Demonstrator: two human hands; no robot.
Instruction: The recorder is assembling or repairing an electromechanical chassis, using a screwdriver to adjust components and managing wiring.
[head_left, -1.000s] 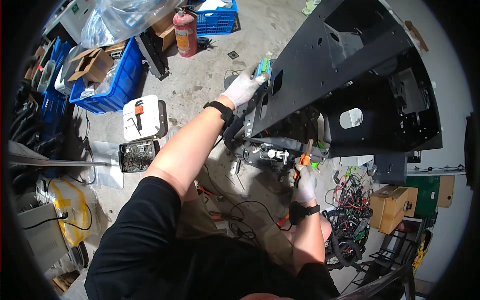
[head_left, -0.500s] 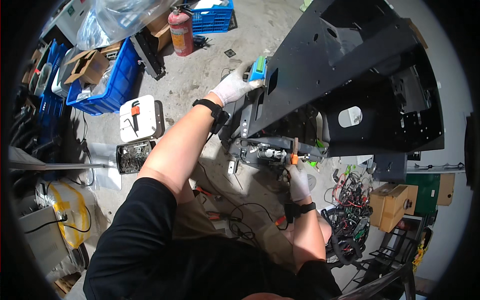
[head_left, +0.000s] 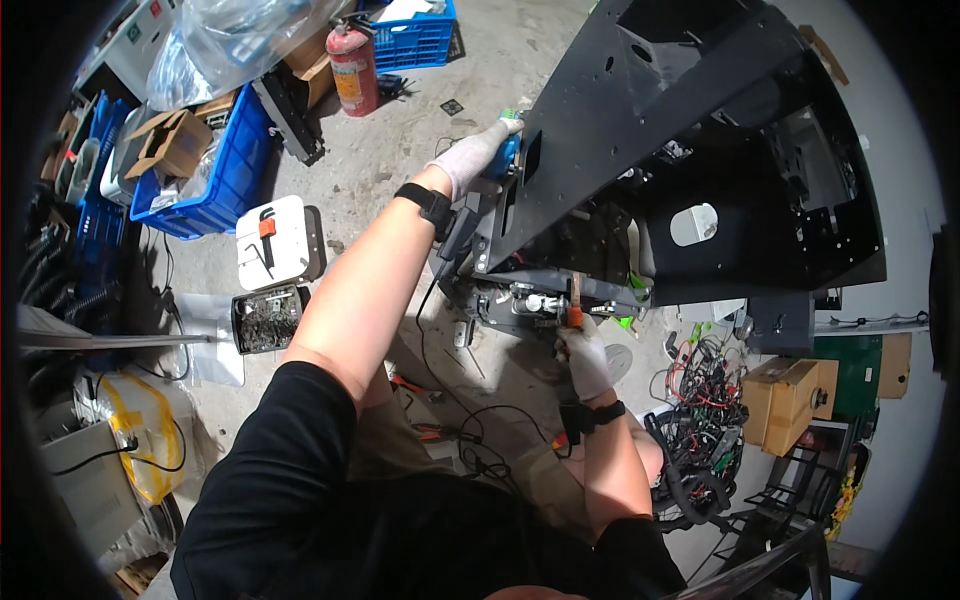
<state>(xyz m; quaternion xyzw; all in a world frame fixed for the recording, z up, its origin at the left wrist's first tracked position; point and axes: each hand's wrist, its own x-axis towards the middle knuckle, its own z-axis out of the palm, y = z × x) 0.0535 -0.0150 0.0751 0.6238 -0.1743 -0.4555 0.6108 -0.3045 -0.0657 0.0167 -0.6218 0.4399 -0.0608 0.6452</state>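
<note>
Head view: left hand (head_left: 472,160) clasps a blue-green device (head_left: 510,156) left of the black housing (head_left: 582,150), right hand (head_left: 588,364) an orange-handled tool (head_left: 575,316) (long axis toward housing).

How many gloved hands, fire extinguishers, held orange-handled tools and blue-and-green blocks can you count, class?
Gloved hands: 2 (left hand, right hand)
Fire extinguisher: 1
Held orange-handled tool: 1
Blue-and-green block: 1
Total: 5
</note>
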